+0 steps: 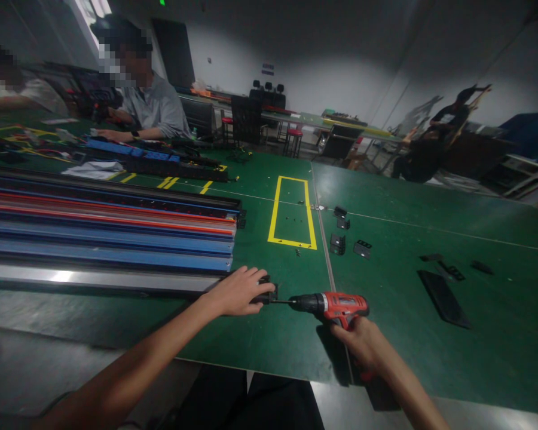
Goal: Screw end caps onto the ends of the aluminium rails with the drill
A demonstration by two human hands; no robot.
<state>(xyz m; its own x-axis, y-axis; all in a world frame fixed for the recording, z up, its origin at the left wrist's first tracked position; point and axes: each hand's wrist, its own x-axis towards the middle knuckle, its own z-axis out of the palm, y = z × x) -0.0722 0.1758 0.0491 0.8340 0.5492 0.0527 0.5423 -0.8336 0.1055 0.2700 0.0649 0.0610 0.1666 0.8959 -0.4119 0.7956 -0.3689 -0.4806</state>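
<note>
My right hand (363,343) is wrapped round the handle of a red and black cordless drill (346,304). Its long bit (281,301) points left and reaches the black end bracket (269,291), where the tip's exact contact is too small to make out. With fingers closed over that bracket, my left hand (238,291) holds it at the right end of a long silver-and-black profile (161,283). This profile lies nearest me on the green table (269,346). Blue profiles (197,246) and red-edged profiles (179,220) lie parallel behind it.
Several small black brackets (338,243) lie right of a yellow tape rectangle (314,233), with small screws (298,252) nearby. A flat black piece (443,298) rests farther right. A co-worker (155,107) sits across the table at the left, by a white cloth (94,170).
</note>
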